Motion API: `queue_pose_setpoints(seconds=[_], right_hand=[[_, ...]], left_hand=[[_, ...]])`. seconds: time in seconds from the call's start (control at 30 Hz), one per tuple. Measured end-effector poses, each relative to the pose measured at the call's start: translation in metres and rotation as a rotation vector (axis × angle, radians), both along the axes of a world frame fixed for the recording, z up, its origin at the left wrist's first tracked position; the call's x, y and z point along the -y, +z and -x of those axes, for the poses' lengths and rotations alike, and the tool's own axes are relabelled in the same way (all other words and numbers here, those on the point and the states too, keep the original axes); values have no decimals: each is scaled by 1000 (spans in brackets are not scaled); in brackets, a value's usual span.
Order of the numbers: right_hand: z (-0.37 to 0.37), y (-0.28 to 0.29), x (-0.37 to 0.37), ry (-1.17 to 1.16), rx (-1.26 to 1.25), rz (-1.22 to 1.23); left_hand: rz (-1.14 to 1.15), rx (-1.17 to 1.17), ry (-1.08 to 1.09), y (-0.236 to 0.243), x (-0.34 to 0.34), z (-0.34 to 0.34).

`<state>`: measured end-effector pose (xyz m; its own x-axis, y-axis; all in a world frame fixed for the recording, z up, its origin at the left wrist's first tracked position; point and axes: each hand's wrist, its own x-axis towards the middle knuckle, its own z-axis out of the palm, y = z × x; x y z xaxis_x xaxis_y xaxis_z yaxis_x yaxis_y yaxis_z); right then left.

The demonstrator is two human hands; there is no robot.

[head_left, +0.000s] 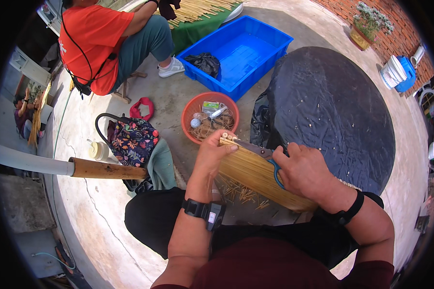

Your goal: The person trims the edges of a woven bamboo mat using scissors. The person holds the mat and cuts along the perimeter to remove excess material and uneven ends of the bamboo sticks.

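My left hand [213,150] is closed around the left end of a flat, straw-coloured bundle of stalks [258,176], which slants across my lap. A few pale round stalk ends [227,137] stick up by its thumb and fingers. In my right hand [304,169] is a pair of scissors [256,149] with blue handle loops. Its dark blades point left along the bundle's upper edge, with the tips close to those stalk ends. Whether the blades touch a stalk is too small to tell. Short cut stalk pieces [246,193] lie scattered on the ground below the bundle.
Ahead are an orange basket [186,126] with string and small items, a blue tub [263,72], and a round black plastic-covered surface [332,115]. To the left lie a floral bag [135,137] and a bamboo pole [108,169]. A person in orange [94,43] sits far left.
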<state>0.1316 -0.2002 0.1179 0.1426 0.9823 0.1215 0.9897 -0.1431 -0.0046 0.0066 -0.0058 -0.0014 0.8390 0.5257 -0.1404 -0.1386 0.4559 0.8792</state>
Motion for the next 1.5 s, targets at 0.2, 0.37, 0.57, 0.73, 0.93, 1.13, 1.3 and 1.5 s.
queue_pose_setpoints(seconds=[0.2,0.37,0.57,0.73,0.93,1.13,1.3,1.5], right_hand=[[-7,2,2,28,-60,-17],[-10,5,0,-53,-141,-119],[-11,4,-3,-84,-191,-59],[-7,6,-6,-80,-178,11],[15,11,-7,-97,-22,92],[3,16,-2,-72,-139,75],[-13,13,3,-143,-243,-10],[-21,9,3,-161,-317,10]], left_hand=[[6,5,15,0,1,2],[-7,8,12,0,0,2],[2,26,9,-1,0,1],[-9,24,14,0,0,0],[3,2,12,2,1,-1],[12,3,11,0,1,3],[22,24,14,2,3,2],[1,38,25,1,2,2]])
